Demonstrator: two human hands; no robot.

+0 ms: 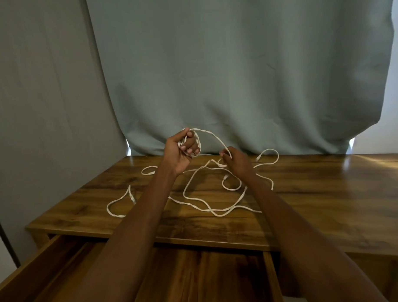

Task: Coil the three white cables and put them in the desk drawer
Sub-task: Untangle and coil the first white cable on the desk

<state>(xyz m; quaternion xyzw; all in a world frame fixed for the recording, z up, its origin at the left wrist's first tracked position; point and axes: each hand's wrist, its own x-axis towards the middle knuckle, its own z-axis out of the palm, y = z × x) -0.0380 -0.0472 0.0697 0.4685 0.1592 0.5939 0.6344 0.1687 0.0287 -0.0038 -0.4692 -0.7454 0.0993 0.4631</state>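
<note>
My left hand point(181, 151) is raised above the desk and grips a small coil of white cable point(199, 143) wound around its fingers. From the coil the same cable point(213, 136) arcs right to my right hand point(235, 162), which pinches it between thumb and fingers. The rest of that cable drops in a long loop point(190, 185) onto the desk. Other white cables lie loose on the wooden desk top point(319, 191): one at the left point(115, 202) with a plug end, another at the right point(272, 157). The drawer point(198, 275) stands open below my arms.
A grey-green curtain point(236, 70) hangs behind the desk. The drawer's left wall point(35, 269) and right wall point(271, 279) frame its wooden floor. The right part of the desk top holds no objects.
</note>
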